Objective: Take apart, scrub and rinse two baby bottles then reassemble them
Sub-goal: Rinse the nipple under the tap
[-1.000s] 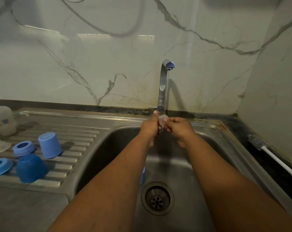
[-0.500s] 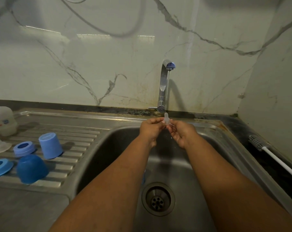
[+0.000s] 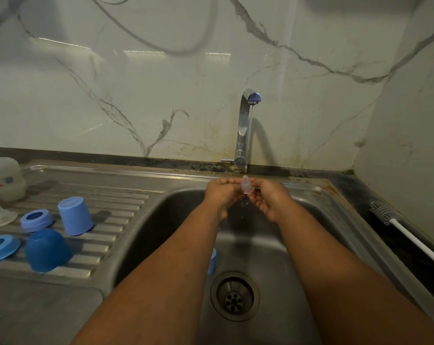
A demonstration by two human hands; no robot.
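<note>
The stainless-steel sink basin (image 3: 298, 245) takes up the lower centre, its ribbed draining board (image 3: 111, 210) at 9 o'clock, and the open round drain (image 3: 234, 295) sits at 6 o'clock from your hands; judged from here, it is the main hazard, since a dropped part would slide toward it. The tall chrome tap (image 3: 243, 130) at 12 o'clock runs a thin stream onto the work. Your left hand (image 3: 222, 192) and right hand (image 3: 268, 197) meet under that stream, fingers of both pinched on the small clear silicone teat (image 3: 245, 184), which stands tip-up between them over the basin. Wet silicone is slippery; ease either pinch and it will likely fall. On the draining board at 9 o'clock lie a dark blue domed cap (image 3: 46, 250), a light blue tumbler-shaped cap (image 3: 75, 216), two blue collar rings (image 3: 36, 220) (image 3: 0, 248), a second clear teat (image 3: 1, 215) and a translucent bottle body (image 3: 5, 179); mixing the sets would hinder reassembly. A white-handled bottle brush (image 3: 407, 235) lies at 3 o'clock near the counter edge.
</note>
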